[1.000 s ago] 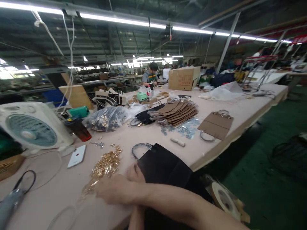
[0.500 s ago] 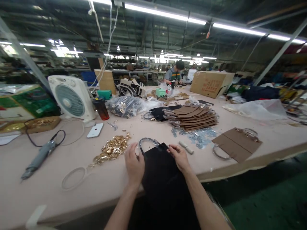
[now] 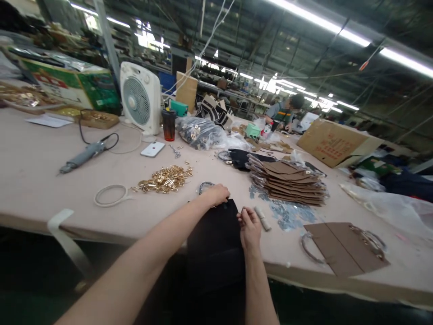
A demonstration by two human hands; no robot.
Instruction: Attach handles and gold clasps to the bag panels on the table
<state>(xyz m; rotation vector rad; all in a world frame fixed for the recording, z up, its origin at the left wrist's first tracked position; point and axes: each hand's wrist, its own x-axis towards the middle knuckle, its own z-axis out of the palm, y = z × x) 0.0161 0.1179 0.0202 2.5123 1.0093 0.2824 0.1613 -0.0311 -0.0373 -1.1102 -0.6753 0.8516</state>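
Observation:
A black bag panel (image 3: 216,239) lies over the table's front edge and hangs toward me. Its plastic-wrapped handle (image 3: 205,186) shows beyond my left hand (image 3: 215,195), which reaches across the panel's top and is closed on that edge, its fingertips partly hidden. Just right of the panel's top corner, my right hand (image 3: 250,223) pinches a small metal piece (image 3: 243,209), too small to make out fully. Gold-coloured metal fittings (image 3: 165,179) lie in a loose pile beyond my left forearm. A pale rolled strip (image 3: 263,218) rests right beside my right hand.
Stacked brown bag panels (image 3: 291,180) stand at the right, with another brown panel (image 3: 345,248) nearer the edge. On the left are a grey electric screwdriver (image 3: 83,157), a roll of tape (image 3: 110,195), a phone (image 3: 153,149), a tumbler (image 3: 168,125) and a fan (image 3: 140,99). A co-worker (image 3: 282,112) sits farther back.
My left hand has moved right, from beside the handle onto the panel's top edge. My right hand stays near the panel's corner, still pinching. The view has tilted and turned left.

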